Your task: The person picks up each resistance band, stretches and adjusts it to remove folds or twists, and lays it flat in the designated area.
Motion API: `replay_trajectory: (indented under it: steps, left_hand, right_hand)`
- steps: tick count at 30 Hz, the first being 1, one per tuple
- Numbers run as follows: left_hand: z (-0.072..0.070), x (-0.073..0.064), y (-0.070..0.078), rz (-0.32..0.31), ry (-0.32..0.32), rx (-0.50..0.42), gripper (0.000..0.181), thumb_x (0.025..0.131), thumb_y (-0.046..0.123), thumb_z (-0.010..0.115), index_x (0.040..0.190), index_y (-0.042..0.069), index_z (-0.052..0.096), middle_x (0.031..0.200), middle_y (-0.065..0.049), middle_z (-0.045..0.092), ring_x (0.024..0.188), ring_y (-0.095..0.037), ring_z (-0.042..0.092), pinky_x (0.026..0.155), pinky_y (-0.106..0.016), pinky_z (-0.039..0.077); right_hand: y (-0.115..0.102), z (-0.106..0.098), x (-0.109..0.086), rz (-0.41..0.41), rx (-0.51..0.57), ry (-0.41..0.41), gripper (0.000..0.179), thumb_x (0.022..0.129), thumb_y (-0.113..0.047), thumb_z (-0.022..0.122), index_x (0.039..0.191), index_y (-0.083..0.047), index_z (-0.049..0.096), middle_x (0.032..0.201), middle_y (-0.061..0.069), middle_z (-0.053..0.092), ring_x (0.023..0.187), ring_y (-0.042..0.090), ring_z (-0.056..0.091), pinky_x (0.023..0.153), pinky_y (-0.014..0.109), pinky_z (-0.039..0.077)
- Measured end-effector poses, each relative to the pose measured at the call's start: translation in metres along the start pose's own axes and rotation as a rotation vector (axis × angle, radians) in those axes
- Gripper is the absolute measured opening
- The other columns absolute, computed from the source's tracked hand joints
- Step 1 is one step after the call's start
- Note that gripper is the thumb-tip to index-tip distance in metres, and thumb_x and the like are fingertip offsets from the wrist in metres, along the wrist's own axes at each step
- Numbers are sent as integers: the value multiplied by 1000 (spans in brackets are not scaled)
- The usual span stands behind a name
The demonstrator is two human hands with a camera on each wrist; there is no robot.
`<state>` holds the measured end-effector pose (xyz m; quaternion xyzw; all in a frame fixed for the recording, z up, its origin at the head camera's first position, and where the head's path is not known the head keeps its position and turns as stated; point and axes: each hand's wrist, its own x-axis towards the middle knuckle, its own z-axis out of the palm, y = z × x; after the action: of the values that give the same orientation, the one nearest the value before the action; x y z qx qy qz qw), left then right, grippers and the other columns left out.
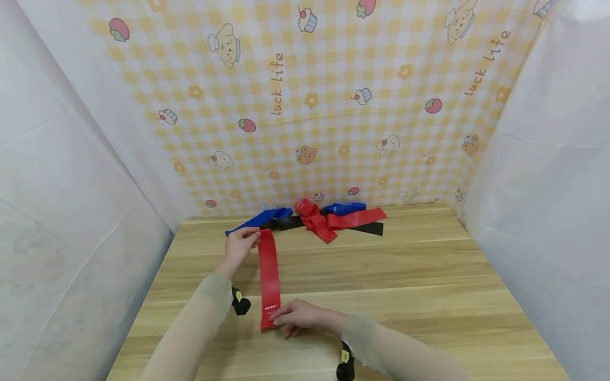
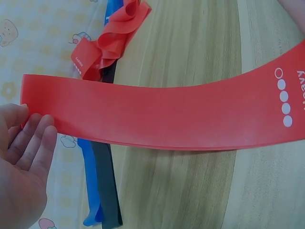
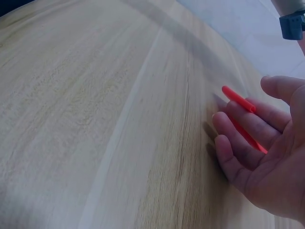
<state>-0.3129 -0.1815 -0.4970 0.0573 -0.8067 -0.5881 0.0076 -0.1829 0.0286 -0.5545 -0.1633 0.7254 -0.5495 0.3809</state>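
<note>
A red resistance band [image 1: 269, 270], a flat loop printed with white dots, stretches lengthwise between both hands over the wooden table. My left hand [image 1: 242, 246] pinches its far end between thumb and fingers; in the left wrist view the left hand [image 2: 28, 157] grips the band's short edge, and the band sags slightly. At the near, printed end, my right hand [image 1: 302, 316] has its loosely curved fingers around the band's edge. The right wrist view shows the red edge [image 3: 238, 98] between the fingers of the right hand [image 3: 267, 148], with the thumb held apart.
Along the table's back edge lie another crumpled red band [image 1: 324, 222], blue bands [image 1: 345, 208] and black bands [image 1: 288, 223], partly overlapping. Behind them hangs a yellow checked cloth [image 1: 310, 106]. White sheets [image 1: 62, 185] enclose the sides. The wooden table [image 1: 381, 286] extends to the right.
</note>
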Motion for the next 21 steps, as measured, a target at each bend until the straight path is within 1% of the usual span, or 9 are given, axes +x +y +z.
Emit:
replay_trajectory:
  steps: [9, 15, 21]
  left_hand:
    - [2, 2, 2, -1, -13, 3, 25, 94, 12, 64, 115, -1, 68, 103, -17, 68, 88, -22, 68, 83, -41, 55]
    - [2, 2, 4, 6, -22, 3, 26, 94, 13, 64, 116, -2, 67, 103, -17, 68, 89, -25, 68, 85, -45, 53]
    - [3, 0, 3, 8, -40, 20, 29, 95, 14, 63, 119, -2, 66, 103, -17, 68, 92, -29, 67, 85, -45, 54]
  right_hand:
    - [0, 6, 8, -14, -8, 22, 25, 95, -17, 61, 116, -8, 71, 92, 8, 72, 69, 23, 67, 59, 35, 55]
    - [1, 6, 14, -5, -10, 41, 25, 93, -16, 63, 115, -8, 72, 89, 7, 71, 65, 20, 66, 57, 33, 54]
    - [2, 3, 17, 10, -17, 17, 24, 95, -18, 62, 116, -10, 72, 88, 6, 71, 65, 16, 65, 56, 29, 53]
